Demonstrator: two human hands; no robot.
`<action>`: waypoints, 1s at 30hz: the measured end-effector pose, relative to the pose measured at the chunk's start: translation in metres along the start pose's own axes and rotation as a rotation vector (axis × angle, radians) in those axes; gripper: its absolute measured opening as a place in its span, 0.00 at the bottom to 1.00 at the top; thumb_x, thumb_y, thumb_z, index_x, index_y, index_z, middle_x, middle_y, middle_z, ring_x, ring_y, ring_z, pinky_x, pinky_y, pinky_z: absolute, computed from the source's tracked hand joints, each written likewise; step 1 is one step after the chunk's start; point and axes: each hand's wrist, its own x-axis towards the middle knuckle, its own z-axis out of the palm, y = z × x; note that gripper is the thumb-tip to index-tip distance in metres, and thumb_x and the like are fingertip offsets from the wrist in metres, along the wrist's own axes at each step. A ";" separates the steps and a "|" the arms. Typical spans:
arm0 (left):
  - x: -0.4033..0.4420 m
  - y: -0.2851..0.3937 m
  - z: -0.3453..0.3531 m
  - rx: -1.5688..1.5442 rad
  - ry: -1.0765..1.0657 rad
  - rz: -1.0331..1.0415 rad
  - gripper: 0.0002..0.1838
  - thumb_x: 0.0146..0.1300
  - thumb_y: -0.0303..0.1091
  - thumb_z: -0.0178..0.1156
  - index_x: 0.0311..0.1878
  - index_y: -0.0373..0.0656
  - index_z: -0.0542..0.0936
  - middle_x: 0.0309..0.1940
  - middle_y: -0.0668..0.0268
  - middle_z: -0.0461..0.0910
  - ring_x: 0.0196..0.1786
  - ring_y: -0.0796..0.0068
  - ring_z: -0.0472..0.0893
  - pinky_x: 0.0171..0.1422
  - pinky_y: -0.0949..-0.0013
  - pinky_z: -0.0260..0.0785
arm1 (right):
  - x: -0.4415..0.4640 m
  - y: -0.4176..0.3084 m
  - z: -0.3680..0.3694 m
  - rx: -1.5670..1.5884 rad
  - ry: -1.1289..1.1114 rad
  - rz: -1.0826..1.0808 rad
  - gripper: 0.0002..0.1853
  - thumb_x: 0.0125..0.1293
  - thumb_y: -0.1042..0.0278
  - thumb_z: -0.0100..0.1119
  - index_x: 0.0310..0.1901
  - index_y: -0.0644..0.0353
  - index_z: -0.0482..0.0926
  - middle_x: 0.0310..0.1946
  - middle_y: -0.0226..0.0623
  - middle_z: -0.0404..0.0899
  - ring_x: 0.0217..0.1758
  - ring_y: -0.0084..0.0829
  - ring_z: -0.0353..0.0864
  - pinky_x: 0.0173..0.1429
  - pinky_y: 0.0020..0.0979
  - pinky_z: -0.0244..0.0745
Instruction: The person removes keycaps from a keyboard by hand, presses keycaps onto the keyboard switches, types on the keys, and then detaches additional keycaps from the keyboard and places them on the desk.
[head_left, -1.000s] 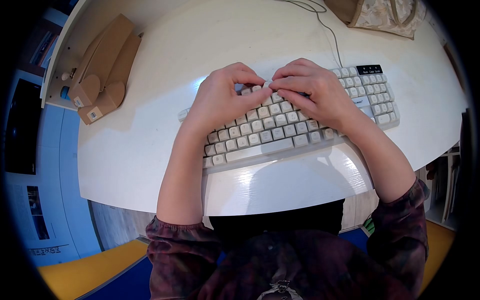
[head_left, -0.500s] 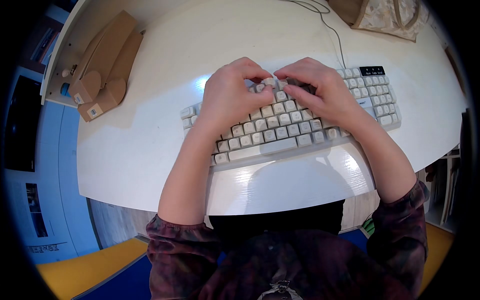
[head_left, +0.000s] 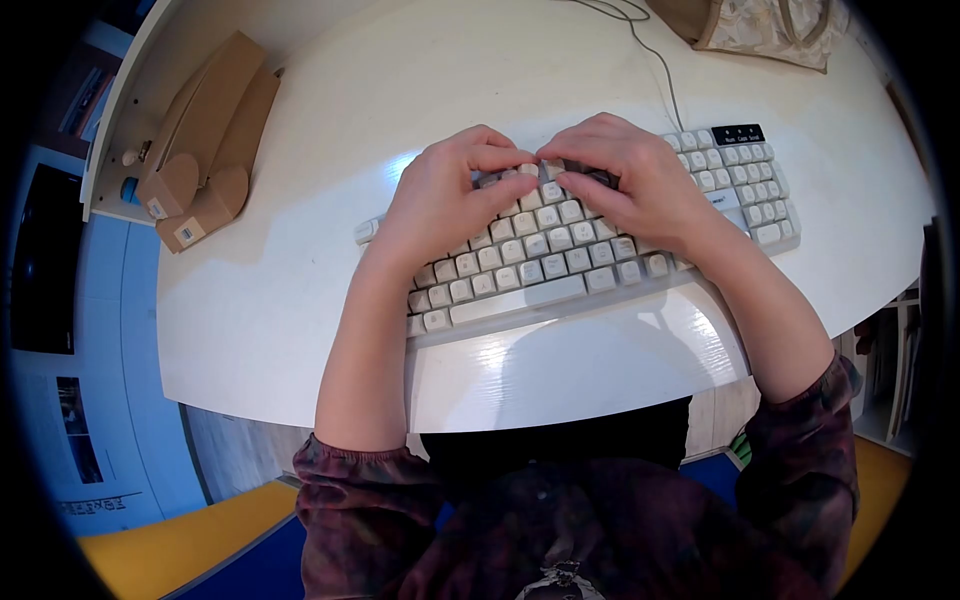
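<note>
A white computer keyboard (head_left: pixel 520 298) lies slightly slanted on the desk, its keycaps off-white with small dark legends. Over its back rows, my left hand (head_left: pixel 447 195) has thumb and index finger closed around a keycap (head_left: pixel 529 170). Just beside it, my right hand (head_left: pixel 635 175) pinches a neighbouring keycap (head_left: pixel 553 169) between thumb and index finger. The fingertips of both hands nearly meet. Whether either cap is loose from the board I cannot tell. A dark patch shows under the right hand's fingers; the hands hide much of the back rows.
The white desk (head_left: pixel 270 310) has a curved front edge close to my body. Folded brown cardboard (head_left: pixel 215 135) stands at the left by a shelf. A cable (head_left: pixel 668 80) runs back from the keyboard, near a patterned bag (head_left: pixel 770 30) at the back right.
The keyboard and both hands sit slightly further left in view. The left fingertips have closed in around the keycap, and the right fingers remain at the neighbouring one.
</note>
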 end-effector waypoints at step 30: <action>-0.005 0.010 0.002 0.078 0.017 -0.014 0.13 0.67 0.33 0.66 0.52 0.39 0.87 0.43 0.69 0.84 0.39 0.79 0.78 0.44 0.71 0.72 | 0.000 0.001 0.001 -0.025 -0.002 -0.010 0.12 0.67 0.65 0.62 0.49 0.58 0.86 0.46 0.35 0.87 0.54 0.40 0.83 0.56 0.39 0.79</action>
